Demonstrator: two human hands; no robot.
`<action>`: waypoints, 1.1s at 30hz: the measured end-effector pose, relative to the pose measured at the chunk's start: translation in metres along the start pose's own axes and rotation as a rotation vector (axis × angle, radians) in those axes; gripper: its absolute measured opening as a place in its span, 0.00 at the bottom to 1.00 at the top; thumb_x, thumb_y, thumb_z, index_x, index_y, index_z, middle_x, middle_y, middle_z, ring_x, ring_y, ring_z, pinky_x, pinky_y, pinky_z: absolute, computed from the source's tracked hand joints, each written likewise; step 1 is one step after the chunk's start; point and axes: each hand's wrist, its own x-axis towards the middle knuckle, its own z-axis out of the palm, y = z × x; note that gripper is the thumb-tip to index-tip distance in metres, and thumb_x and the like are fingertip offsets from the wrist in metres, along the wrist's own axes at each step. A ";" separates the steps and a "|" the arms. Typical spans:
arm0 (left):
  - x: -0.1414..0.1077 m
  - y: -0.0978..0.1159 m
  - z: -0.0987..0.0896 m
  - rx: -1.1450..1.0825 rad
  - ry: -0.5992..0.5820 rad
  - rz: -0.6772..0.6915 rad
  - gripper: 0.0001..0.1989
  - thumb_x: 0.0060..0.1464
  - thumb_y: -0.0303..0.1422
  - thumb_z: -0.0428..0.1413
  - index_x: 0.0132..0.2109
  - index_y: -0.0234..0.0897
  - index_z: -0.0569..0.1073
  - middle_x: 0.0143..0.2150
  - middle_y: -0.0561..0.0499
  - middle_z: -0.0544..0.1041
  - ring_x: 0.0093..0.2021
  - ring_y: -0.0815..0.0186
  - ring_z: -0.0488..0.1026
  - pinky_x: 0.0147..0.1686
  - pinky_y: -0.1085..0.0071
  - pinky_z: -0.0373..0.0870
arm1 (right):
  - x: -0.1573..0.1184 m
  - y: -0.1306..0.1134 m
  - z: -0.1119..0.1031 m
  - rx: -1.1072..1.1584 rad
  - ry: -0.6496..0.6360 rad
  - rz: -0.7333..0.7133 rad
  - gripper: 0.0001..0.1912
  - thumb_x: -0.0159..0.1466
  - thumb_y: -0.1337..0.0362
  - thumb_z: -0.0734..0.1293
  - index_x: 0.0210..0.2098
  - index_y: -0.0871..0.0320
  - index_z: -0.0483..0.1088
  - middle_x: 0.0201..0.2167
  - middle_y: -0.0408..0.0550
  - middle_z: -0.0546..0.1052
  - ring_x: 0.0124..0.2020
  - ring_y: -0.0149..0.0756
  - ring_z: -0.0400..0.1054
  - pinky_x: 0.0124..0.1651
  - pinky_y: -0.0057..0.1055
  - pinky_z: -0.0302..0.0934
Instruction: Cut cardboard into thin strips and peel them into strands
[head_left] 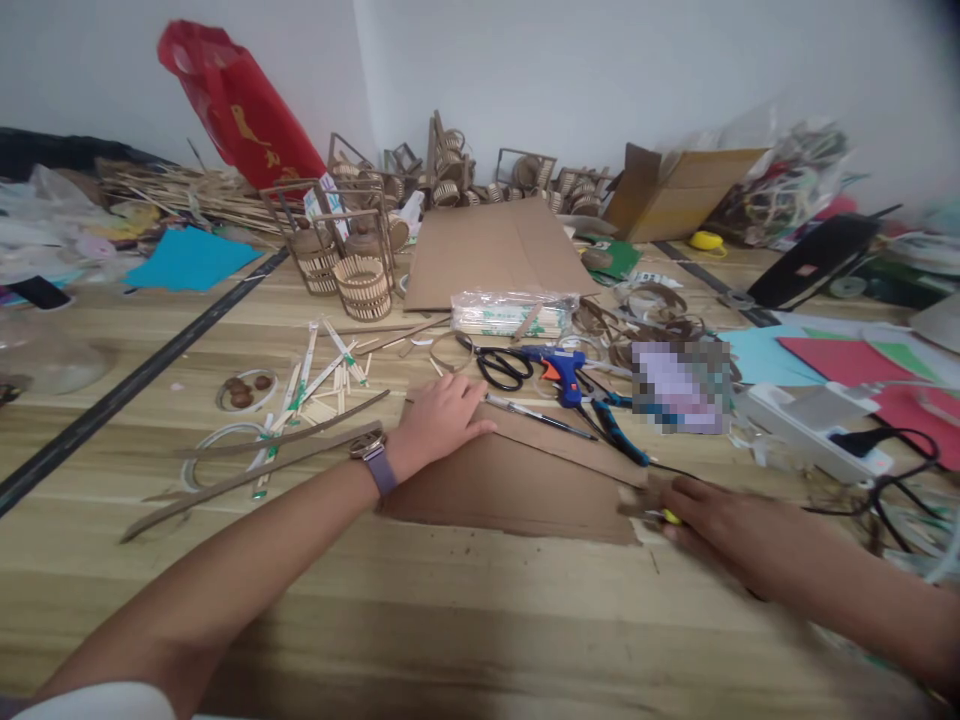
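Note:
My left hand [444, 425] lies flat, fingers forward, on a piece of brown cardboard [517, 485], pressing its upper left part. A purple-strapped watch [371, 458] is on that wrist. At the cardboard's right end, my right hand [709, 515] is closed round a small yellow tool [672, 517]; motion blur and the fingers hide most of it. Along the cardboard's far edge rests a pen [540, 415]. Just beyond are black-handled scissors [506, 367], a blue glue gun [562, 370] and blue-black pliers [619, 428].
Thin sticks [337, 375] and bent brown strips [255, 480] lie left. Small slatted baskets [362, 288] stand behind, near a large cardboard sheet [495, 250] and a wrapped stick bundle [510, 315]. A white power strip [814, 435] with black cable is at the right.

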 end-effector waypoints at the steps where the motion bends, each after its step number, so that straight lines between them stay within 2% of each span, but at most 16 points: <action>1: -0.002 0.002 -0.003 0.004 0.005 -0.006 0.27 0.64 0.47 0.51 0.59 0.29 0.67 0.51 0.37 0.73 0.52 0.49 0.68 0.50 0.56 0.66 | -0.002 0.003 0.003 0.002 -0.021 -0.005 0.16 0.68 0.64 0.56 0.42 0.54 0.75 0.40 0.52 0.81 0.29 0.41 0.78 0.27 0.33 0.67; 3: -0.009 0.005 -0.010 0.013 0.019 -0.023 0.26 0.64 0.43 0.53 0.61 0.28 0.65 0.55 0.36 0.71 0.56 0.48 0.65 0.54 0.54 0.64 | -0.006 0.007 0.005 -0.027 -0.061 -0.025 0.15 0.67 0.65 0.56 0.43 0.55 0.75 0.39 0.53 0.81 0.32 0.44 0.78 0.28 0.35 0.68; 5: -0.022 0.009 -0.019 0.019 0.033 -0.043 0.26 0.64 0.40 0.54 0.62 0.28 0.63 0.59 0.35 0.68 0.59 0.48 0.63 0.56 0.53 0.63 | -0.008 0.007 0.002 -0.112 -0.013 -0.010 0.14 0.67 0.65 0.58 0.41 0.56 0.75 0.36 0.52 0.80 0.32 0.45 0.78 0.28 0.37 0.68; 7: -0.042 0.013 -0.028 0.024 0.038 -0.072 0.25 0.65 0.37 0.53 0.63 0.28 0.62 0.61 0.34 0.67 0.58 0.48 0.65 0.55 0.53 0.65 | -0.008 0.000 -0.005 -0.216 0.079 -0.025 0.13 0.68 0.66 0.58 0.39 0.56 0.75 0.34 0.52 0.80 0.32 0.44 0.77 0.30 0.37 0.68; 10: -0.078 0.015 -0.035 0.011 0.039 -0.170 0.24 0.65 0.35 0.50 0.64 0.26 0.60 0.61 0.31 0.67 0.59 0.45 0.67 0.53 0.50 0.68 | -0.005 -0.025 -0.015 -0.326 0.291 -0.138 0.17 0.70 0.66 0.55 0.38 0.57 0.75 0.36 0.55 0.80 0.35 0.46 0.76 0.34 0.40 0.68; 13: -0.113 0.017 -0.037 -0.090 -0.013 -0.241 0.24 0.67 0.36 0.46 0.64 0.26 0.61 0.61 0.31 0.68 0.60 0.46 0.68 0.55 0.49 0.69 | 0.001 -0.058 -0.014 -0.319 0.389 -0.233 0.22 0.72 0.66 0.51 0.38 0.56 0.75 0.35 0.52 0.81 0.34 0.43 0.77 0.36 0.40 0.70; 16: -0.135 0.020 -0.042 -0.259 -0.055 -0.323 0.25 0.66 0.38 0.44 0.65 0.29 0.61 0.64 0.34 0.66 0.64 0.50 0.64 0.60 0.51 0.66 | 0.004 -0.081 -0.010 -0.349 0.422 -0.266 0.23 0.71 0.70 0.49 0.42 0.59 0.75 0.41 0.53 0.82 0.37 0.41 0.78 0.38 0.37 0.71; 19: -0.145 0.022 -0.048 -0.481 -0.091 -0.427 0.26 0.65 0.41 0.43 0.66 0.36 0.60 0.68 0.39 0.62 0.67 0.54 0.60 0.61 0.54 0.65 | -0.004 -0.087 -0.011 -0.344 0.428 -0.184 0.21 0.67 0.73 0.51 0.44 0.61 0.75 0.40 0.55 0.82 0.34 0.43 0.78 0.34 0.37 0.71; 22: -0.150 0.023 -0.052 -0.682 -0.098 -0.533 0.27 0.63 0.45 0.44 0.65 0.40 0.61 0.69 0.41 0.60 0.67 0.53 0.61 0.59 0.54 0.68 | -0.017 -0.084 -0.012 -0.304 0.455 -0.118 0.22 0.60 0.75 0.53 0.44 0.61 0.74 0.36 0.56 0.82 0.30 0.43 0.77 0.29 0.35 0.70; 24: -0.153 0.023 -0.052 -0.802 -0.086 -0.591 0.27 0.62 0.47 0.46 0.65 0.43 0.62 0.69 0.42 0.60 0.67 0.52 0.61 0.58 0.53 0.69 | -0.023 -0.083 -0.010 -0.228 0.457 -0.078 0.21 0.59 0.76 0.53 0.44 0.60 0.73 0.36 0.56 0.81 0.30 0.41 0.77 0.29 0.33 0.70; 29: -0.149 0.026 -0.059 -1.049 -0.069 -0.715 0.28 0.58 0.50 0.51 0.63 0.46 0.65 0.69 0.44 0.62 0.66 0.51 0.63 0.60 0.54 0.66 | -0.023 -0.088 0.001 0.142 0.374 0.133 0.14 0.67 0.66 0.54 0.40 0.55 0.71 0.42 0.53 0.79 0.38 0.40 0.77 0.39 0.31 0.71; 33: -0.146 0.028 -0.066 -1.158 -0.058 -0.822 0.23 0.60 0.48 0.51 0.59 0.46 0.69 0.60 0.45 0.73 0.63 0.52 0.68 0.60 0.54 0.66 | -0.020 -0.089 -0.004 0.423 0.334 0.220 0.10 0.68 0.62 0.56 0.36 0.52 0.68 0.37 0.49 0.78 0.35 0.37 0.76 0.36 0.28 0.71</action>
